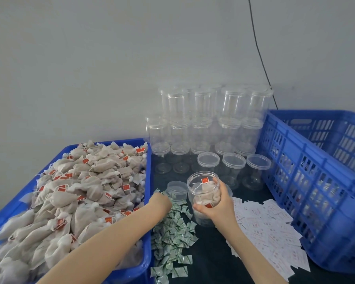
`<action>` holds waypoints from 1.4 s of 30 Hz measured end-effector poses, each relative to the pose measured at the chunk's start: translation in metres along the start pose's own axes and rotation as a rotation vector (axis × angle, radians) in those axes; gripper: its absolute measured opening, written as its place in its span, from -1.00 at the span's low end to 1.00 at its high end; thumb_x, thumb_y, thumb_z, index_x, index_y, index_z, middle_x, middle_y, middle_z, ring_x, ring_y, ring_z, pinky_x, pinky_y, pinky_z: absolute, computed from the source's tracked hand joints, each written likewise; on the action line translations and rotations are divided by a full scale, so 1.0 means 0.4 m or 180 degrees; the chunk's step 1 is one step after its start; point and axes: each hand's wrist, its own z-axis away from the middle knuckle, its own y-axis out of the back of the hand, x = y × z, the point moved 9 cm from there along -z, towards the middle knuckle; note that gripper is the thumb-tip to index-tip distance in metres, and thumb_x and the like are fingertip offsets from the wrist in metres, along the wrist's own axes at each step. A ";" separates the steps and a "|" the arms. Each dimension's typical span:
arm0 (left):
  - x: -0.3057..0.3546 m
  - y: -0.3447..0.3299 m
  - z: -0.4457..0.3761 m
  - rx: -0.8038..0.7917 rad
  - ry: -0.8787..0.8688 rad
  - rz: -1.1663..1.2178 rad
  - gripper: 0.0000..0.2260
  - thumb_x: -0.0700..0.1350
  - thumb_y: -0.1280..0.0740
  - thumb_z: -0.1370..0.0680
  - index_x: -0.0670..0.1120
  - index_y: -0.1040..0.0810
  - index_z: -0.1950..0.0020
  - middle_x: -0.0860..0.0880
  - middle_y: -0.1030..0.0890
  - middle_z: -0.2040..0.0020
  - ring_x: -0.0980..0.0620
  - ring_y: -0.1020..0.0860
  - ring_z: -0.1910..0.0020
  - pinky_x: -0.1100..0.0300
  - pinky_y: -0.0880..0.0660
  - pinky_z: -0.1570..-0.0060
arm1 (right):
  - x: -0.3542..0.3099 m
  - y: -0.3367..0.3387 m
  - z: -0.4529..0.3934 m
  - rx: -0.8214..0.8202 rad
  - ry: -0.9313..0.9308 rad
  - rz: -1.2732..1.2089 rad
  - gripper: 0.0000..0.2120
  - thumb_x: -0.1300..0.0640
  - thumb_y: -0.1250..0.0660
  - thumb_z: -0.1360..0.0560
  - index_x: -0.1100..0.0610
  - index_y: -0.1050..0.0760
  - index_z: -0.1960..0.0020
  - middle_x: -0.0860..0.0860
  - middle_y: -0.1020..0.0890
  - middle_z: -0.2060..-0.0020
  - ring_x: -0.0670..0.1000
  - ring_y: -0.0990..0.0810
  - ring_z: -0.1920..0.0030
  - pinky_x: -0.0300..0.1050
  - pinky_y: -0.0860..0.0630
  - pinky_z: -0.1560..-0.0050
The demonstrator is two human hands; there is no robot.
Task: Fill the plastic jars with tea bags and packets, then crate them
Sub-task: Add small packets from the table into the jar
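The open jar [205, 198] stands on the dark table, and everything else sits around it. The right hand [217, 203] grips its clear wall, fingers and thumb curled round the middle. Inside lie several tea bags [208, 193] with red tags. Left of the jar is a heap of green packets [173, 234]; the left hand [161, 201] reaches into the top of that heap, but its fingers are turned away, so I cannot tell whether they pinch a packet. Just behind that hand sits a loose lid [177, 188]. Further left is the blue tray [131, 263] piled with more tea bags. Right of the jar lie white packets [268, 228], then the blue crate [295, 181]. Behind the jar stand stacked empty jars [211, 124].

The jar looks light, thin-walled and smooth, so it probably flexes and slips if squeezed hard; a wrap round the mid-wall suits it best. The tea bags are soft and light, easy to pinch.
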 end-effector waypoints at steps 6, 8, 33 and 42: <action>-0.002 0.017 -0.001 0.0260 0.0023 -0.0021 -0.76 -0.30 -0.18 -0.58 -0.20 -0.53 -0.20 -0.14 -0.55 -0.22 -0.13 -0.52 -0.20 0.05 -0.43 -0.09 | -0.002 0.009 0.005 -0.0027 0.0011 -0.0009 -0.13 0.25 -0.67 -0.17 -0.15 -0.30 -0.30 -0.28 -0.46 -0.12 -0.51 -0.41 -0.09 -0.62 -0.35 0.03; -0.005 0.028 0.004 0.0342 0.0052 0.0007 -0.79 -0.24 -0.23 -0.57 -0.18 -0.55 -0.17 -0.12 -0.56 -0.18 -0.12 -0.54 -0.16 0.08 -0.40 -0.03 | -0.004 0.013 0.008 -0.0029 0.0006 -0.0045 -0.11 0.20 -0.68 -0.15 -0.12 -0.30 -0.33 -0.29 -0.45 -0.13 -0.52 -0.40 -0.09 -0.63 -0.34 0.03; -0.022 0.080 0.028 0.0577 0.0025 0.0489 -0.76 -0.35 -0.18 -0.54 -0.19 -0.54 -0.14 -0.13 -0.59 -0.12 -0.16 -0.60 -0.05 0.08 -0.42 0.15 | -0.003 0.020 0.018 -0.0072 -0.0051 0.0049 -0.15 0.27 -0.66 -0.20 -0.10 -0.31 -0.32 -0.23 -0.49 -0.10 -0.41 -0.47 -0.09 -0.56 -0.41 0.05; -0.189 0.226 0.086 0.1335 0.0166 0.2812 -0.73 -0.10 -0.30 -0.58 0.00 -0.55 -0.28 0.01 -0.65 -0.07 0.08 -0.61 0.01 0.13 -0.55 -0.04 | 0.018 0.007 0.022 -0.0216 -0.0249 0.0044 -0.12 0.23 -0.67 -0.21 -0.15 -0.25 -0.33 -0.22 -0.47 -0.14 -0.29 -0.47 -0.10 -0.55 -0.40 0.08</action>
